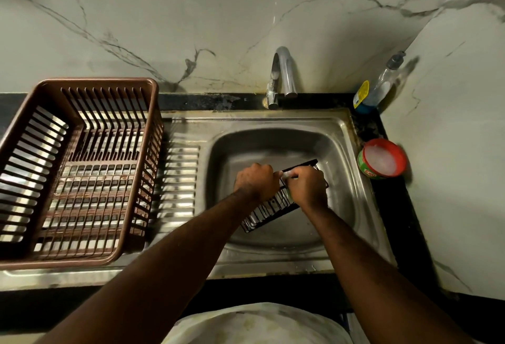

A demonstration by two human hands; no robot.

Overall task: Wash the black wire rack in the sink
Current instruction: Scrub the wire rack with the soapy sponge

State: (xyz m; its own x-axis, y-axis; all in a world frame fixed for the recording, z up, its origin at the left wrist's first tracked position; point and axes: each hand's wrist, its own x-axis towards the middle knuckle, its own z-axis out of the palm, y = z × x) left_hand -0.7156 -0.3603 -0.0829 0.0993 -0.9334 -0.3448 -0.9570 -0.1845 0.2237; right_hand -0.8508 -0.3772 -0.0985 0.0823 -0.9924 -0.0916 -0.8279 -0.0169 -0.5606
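The black wire rack [269,211] is held tilted over the steel sink basin [341,201], its long side running from near left to far right. My left hand [255,181] grips the rack's left edge with curled fingers. My right hand [307,186] is curled over the rack's middle and holds something small and pale against the wires; what it is cannot be made out. Both hands hide the rack's centre.
A chrome tap [282,73] stands behind the basin; no water stream shows. A brown plastic dish basket [79,171] sits on the ribbed drainboard at left. A red tub of white dish soap [382,158] and a clear dispenser bottle [382,84] stand at right.
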